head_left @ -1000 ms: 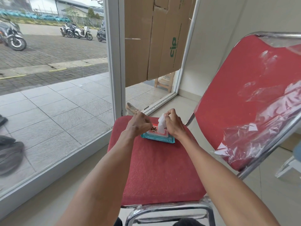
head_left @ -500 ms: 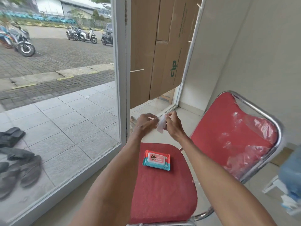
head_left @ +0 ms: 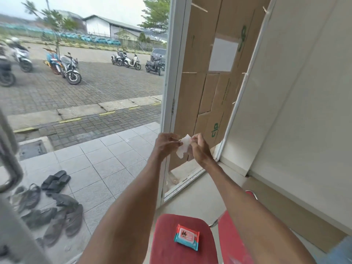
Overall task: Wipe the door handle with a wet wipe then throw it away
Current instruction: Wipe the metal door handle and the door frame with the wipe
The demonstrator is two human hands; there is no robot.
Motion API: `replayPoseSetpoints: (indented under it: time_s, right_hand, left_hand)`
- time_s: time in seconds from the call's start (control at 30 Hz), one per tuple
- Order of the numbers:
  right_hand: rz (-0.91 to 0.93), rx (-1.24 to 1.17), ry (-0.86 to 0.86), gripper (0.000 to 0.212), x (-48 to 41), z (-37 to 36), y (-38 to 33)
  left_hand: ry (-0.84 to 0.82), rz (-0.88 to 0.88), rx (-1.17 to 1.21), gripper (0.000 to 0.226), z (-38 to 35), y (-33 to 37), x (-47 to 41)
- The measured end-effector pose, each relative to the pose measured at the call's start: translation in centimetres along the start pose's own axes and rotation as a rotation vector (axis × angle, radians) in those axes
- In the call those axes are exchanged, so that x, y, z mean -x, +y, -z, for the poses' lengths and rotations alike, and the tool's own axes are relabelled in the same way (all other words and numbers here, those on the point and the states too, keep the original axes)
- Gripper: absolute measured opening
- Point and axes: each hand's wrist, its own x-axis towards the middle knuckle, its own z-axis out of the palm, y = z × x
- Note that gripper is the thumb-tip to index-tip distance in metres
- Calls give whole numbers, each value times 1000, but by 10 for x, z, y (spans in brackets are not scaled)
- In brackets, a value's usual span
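A white wet wipe (head_left: 183,146) hangs between both hands at chest height in front of the window frame. My left hand (head_left: 165,144) pinches its left edge and my right hand (head_left: 199,149) grips its right side. The wipe pack (head_left: 186,237), teal with a pink lid, lies shut on the red chair seat (head_left: 167,242) below my arms. At the far left edge a blurred grey metal bar, possibly the door handle (head_left: 8,155), curves down close to the camera.
A glass pane and white frame (head_left: 171,96) stand ahead. Flattened cardboard (head_left: 207,88) covers the panel to the right, beside a cream wall (head_left: 304,111). Several sandals (head_left: 55,212) lie on the tiles outside. Motorbikes are parked beyond.
The wipe came out of the pack on the chair and rose with both hands. My view lifted and pulled back, so the chair sits lower in the frame.
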Motion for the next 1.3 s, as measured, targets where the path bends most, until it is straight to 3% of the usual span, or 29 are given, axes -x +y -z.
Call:
replayPoseSetpoints:
  time_s: [0.1,0.27,0.57,0.77,0.87,1.07,1.2,1.3]
  right_hand:
    - [-4,-120,-77,17,-15,-2,-74]
    - [25,-335,-252,24,-35,-24,-162]
    - [245,-271,-510,30,-21,-123,-248]
    - [319,-307,-628,25,5,-208,-304]
    - [360,-324,-611,31,22,-243,-335]
    - [408,-406,-617,30,46,-297,-391]
    - [536,-301,-568,28,62,-328,-415]
    - [584,-267,-502,24,66,-346,-427]
  left_hand:
    - [36,0,27,20,44,70,2]
    - [103,-25,57,37,105,144,21]
    - [274,19,117,38,227,172,90]
    - [476,3,112,36,318,177,153]
    - [530,40,56,28,359,182,184]
    - [571,167,-5,51,428,188,231]
    - [642,99,17,24,460,200,246]
    - [610,89,111,18,483,205,253]
